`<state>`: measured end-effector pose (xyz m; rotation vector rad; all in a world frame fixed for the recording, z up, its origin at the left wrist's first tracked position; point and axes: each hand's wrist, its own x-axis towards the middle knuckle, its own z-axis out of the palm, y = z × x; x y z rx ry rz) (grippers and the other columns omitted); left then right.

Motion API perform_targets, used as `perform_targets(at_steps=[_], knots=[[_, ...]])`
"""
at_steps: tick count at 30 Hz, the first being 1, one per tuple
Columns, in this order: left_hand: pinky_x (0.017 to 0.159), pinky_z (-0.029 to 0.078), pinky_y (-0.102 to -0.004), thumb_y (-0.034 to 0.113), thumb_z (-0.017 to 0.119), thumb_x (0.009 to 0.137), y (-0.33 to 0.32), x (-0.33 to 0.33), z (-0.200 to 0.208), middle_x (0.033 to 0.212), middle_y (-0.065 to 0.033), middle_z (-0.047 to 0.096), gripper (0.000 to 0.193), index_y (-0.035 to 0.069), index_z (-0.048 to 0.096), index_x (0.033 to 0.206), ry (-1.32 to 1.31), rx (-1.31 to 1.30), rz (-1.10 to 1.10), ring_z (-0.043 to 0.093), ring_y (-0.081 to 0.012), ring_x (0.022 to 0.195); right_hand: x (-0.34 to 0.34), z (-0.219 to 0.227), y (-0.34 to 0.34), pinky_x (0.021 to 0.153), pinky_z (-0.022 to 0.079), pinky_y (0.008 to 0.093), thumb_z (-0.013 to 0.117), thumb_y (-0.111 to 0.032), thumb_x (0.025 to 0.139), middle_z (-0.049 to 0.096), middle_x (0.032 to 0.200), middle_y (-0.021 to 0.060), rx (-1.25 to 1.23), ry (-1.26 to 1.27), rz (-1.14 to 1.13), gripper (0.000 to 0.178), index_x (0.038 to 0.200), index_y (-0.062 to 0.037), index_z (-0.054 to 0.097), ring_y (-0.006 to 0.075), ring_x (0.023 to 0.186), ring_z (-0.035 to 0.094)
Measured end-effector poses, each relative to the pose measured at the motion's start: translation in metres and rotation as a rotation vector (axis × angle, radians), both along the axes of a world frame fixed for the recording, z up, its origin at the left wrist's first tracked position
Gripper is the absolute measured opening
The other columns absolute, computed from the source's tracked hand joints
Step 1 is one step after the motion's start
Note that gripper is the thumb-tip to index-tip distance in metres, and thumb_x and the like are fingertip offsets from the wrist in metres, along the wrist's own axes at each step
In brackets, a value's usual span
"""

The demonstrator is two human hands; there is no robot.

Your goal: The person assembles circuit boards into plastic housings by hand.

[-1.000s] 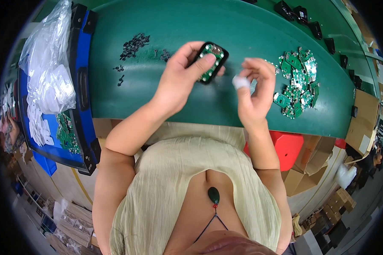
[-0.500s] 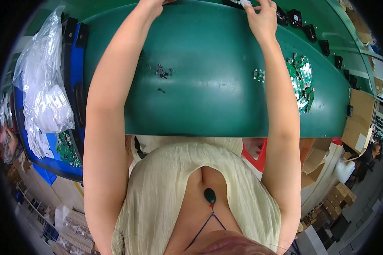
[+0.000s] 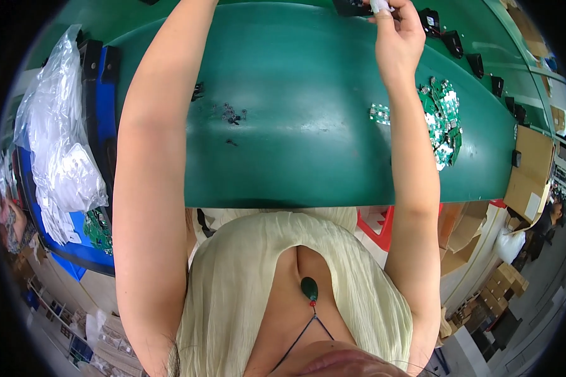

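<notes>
At the far right of the green table (image 3: 289, 163), my right hand (image 3: 400, 50) pinches a small white piece (image 3: 380, 5) between thumb and fingers. What exactly it is cannot be made out. A black housing (image 3: 351, 7) lies just left of those fingertips, partly cut off by the upper edge. My left forearm (image 3: 163, 81) reaches away over the left of the table, and its hand is beyond the upper edge. Beside my right forearm is a pile of green circuit boards (image 3: 445, 119), with a few more boards (image 3: 379, 113) on its left side.
Small black parts (image 3: 234, 115) lie scattered left of the middle. Several black housings (image 3: 453, 44) line the far right edge. On the left, a blue tray (image 3: 107, 94) carries a clear plastic bag (image 3: 56, 125) of white parts. A cardboard box (image 3: 529, 176) stands at the right.
My left hand has passed out of view beyond the upper edge. The right hand has shifted slightly right, still pinching the white piece. More of the black housing beside it shows.
</notes>
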<state>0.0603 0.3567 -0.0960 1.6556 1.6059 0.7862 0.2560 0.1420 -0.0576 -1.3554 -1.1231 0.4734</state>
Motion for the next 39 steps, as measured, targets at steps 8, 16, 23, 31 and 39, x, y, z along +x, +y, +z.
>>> perform_targets(at_steps=[8,16,23,31,39], knots=[[0.082,0.043,-0.0303,0.03,0.053,0.092,-0.171,0.0,0.063,0.095,-0.0078,0.063,0.035,-0.002,0.057,0.106,-0.146,0.351,-0.449,0.056,-0.014,0.086,-0.039,0.034,-0.105,0.078,0.044,0.0282,0.051,0.002,0.083,0.061,0.089,0.0115,0.177,0.08,0.269,0.009,0.091,0.0013,0.055,0.0187,0.082,0.057],[0.068,0.052,-0.0298,0.022,0.049,0.094,-0.307,-0.048,0.057,0.095,-0.0135,0.061,0.036,-0.002,0.044,0.121,-0.791,-1.021,-0.689,0.064,-0.02,0.079,-0.043,0.021,-0.17,0.079,0.044,0.035,0.061,-0.007,0.081,0.063,0.096,0.0119,0.052,0.017,0.446,0.016,0.097,-0.0013,0.06,0.0218,0.084,0.058],[0.072,0.054,-0.0294,0.015,0.049,0.093,-0.318,-0.047,0.058,0.095,-0.0149,0.061,0.02,0.001,0.048,0.106,-0.802,-0.905,-0.398,0.065,-0.0232,0.084,0.011,0.0,-0.171,0.08,0.043,0.0375,0.064,-0.002,0.07,0.055,0.105,0.0104,-0.36,-0.938,-0.191,0.035,0.105,-0.0029,0.06,0.0287,0.096,0.052],[0.077,0.05,-0.0283,0.012,0.052,0.091,-0.321,-0.036,0.06,0.103,-0.0129,0.06,0.017,0.002,0.051,0.105,-0.824,-0.864,-0.535,0.062,-0.0191,0.089,0.02,-0.004,-0.168,0.074,0.044,0.039,0.061,0.004,0.068,0.055,0.091,0.0121,-0.355,-0.938,-0.12,0.029,0.096,-0.0027,0.056,0.0301,0.088,0.054],[0.089,0.044,-0.0279,0.0,0.056,0.085,-0.295,-0.023,0.059,0.134,-0.0092,0.04,0.013,0.002,0.057,0.098,-0.483,-0.256,-0.767,0.05,-0.0147,0.109,-0.014,0.001,-0.163,0.071,0.046,0.0315,0.06,0.009,0.072,0.055,0.085,0.0079,-0.224,-0.365,0.252,0.024,0.092,-0.003,0.056,0.0228,0.08,0.055]])
